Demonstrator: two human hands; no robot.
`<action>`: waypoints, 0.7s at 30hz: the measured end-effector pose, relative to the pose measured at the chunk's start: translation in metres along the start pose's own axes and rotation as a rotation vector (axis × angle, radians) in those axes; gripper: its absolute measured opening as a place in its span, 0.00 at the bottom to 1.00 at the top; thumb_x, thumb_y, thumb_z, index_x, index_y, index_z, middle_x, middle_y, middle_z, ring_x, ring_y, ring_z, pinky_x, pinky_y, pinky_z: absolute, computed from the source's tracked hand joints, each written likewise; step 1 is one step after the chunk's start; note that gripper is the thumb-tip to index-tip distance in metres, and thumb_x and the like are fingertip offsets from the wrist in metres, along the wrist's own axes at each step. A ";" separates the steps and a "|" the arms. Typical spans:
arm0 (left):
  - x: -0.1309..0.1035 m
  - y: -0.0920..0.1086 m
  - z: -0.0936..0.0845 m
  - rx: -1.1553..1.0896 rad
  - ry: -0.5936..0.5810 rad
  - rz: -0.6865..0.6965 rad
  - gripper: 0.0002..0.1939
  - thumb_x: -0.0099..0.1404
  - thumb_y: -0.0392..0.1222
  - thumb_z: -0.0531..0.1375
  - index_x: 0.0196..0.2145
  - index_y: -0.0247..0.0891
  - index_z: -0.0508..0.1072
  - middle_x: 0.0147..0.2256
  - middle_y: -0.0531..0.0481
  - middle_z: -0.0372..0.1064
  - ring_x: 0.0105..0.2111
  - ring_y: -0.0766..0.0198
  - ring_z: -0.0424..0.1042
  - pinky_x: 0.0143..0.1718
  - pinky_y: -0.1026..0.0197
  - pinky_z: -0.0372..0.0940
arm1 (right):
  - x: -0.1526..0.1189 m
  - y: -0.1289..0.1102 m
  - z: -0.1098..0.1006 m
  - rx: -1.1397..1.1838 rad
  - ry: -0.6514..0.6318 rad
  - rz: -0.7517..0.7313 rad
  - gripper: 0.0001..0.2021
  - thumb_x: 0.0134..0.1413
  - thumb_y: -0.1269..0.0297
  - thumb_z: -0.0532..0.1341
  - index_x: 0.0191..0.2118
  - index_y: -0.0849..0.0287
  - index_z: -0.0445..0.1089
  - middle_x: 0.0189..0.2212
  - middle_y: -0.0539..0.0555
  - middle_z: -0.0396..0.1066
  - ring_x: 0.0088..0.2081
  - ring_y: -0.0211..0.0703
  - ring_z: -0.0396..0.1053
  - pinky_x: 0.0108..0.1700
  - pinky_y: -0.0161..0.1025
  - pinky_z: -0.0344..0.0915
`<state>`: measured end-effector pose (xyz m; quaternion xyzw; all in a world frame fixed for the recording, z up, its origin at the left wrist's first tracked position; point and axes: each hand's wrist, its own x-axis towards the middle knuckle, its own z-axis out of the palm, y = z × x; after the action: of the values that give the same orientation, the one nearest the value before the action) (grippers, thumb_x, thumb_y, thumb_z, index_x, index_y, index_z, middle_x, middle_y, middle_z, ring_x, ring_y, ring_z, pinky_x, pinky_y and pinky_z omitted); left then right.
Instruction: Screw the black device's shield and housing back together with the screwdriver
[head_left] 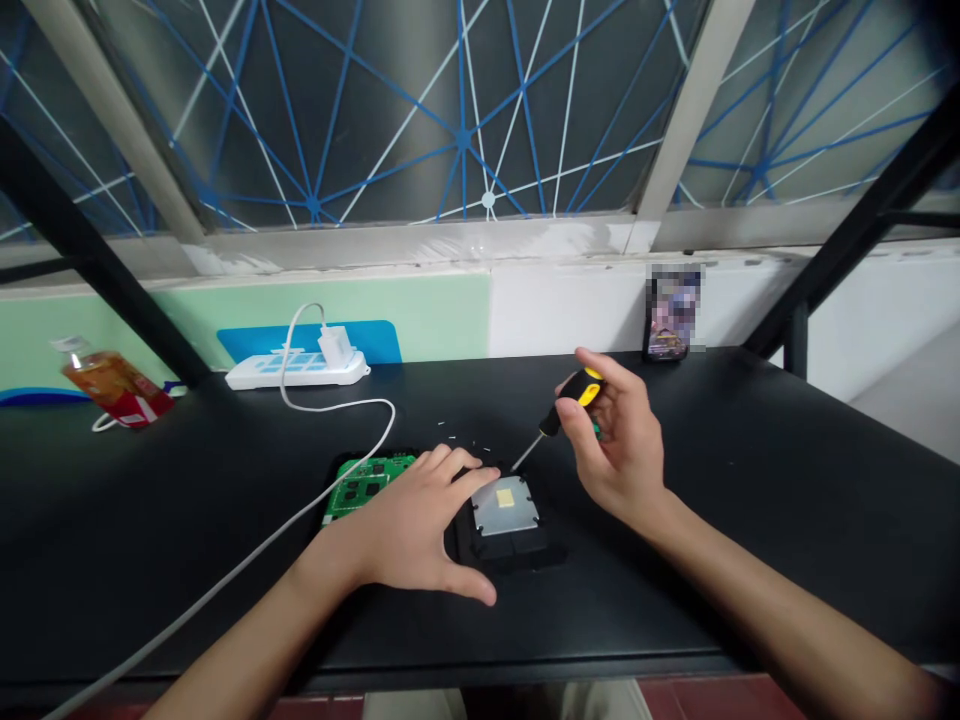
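The right hand [619,440] has closed its thumb and fingers around the black and yellow handle of a screwdriver [571,400], and the index finger reaches up along the back end. The shaft goes down in a slant, and its tip is at the upper edge of the silver metal plate [508,520], near the right corner. This plate lies in a black housing [517,549] on the dark table [750,520], between the two hands, with a small pale pad [505,497] on its face.

The left hand [416,520] is wide open, palm down, the thumb spread away; it grasps nothing. Its fingertips are at the plate's upper left corner — whether they press or only hover, I cannot say with certainty from this view. Under its wrist side lies a green circuit board [364,492], partly covered.

To do this driver work well, I would bring the shaft more upright, so that the tip sits square and does not slip across the plate. The left fingers should steady the housing from its edge — without weight on the board. Care is good also for the tiny loose pieces [487,449] just beyond, which a sleeve or finger could sweep away.
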<state>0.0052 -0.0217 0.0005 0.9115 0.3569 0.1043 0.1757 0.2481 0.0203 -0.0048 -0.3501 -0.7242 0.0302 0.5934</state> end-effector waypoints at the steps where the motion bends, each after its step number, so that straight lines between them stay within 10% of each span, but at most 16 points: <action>1: 0.000 0.000 0.000 -0.003 0.003 -0.001 0.52 0.54 0.70 0.66 0.67 0.42 0.58 0.59 0.38 0.61 0.57 0.40 0.60 0.61 0.38 0.56 | -0.001 0.004 0.001 0.042 0.027 0.036 0.24 0.63 0.65 0.60 0.63 0.49 0.58 0.42 0.54 0.70 0.36 0.43 0.71 0.37 0.45 0.74; 21: -0.003 -0.002 0.005 -0.007 0.005 -0.024 0.51 0.53 0.71 0.67 0.67 0.44 0.59 0.61 0.38 0.59 0.60 0.37 0.59 0.61 0.36 0.56 | -0.008 0.014 0.013 0.058 -0.124 0.202 0.16 0.63 0.62 0.61 0.54 0.55 0.61 0.44 0.57 0.73 0.40 0.43 0.78 0.44 0.45 0.78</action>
<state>0.0029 -0.0238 -0.0047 0.9063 0.3678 0.1056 0.1791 0.2432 0.0317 -0.0215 -0.4014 -0.7195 0.1324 0.5511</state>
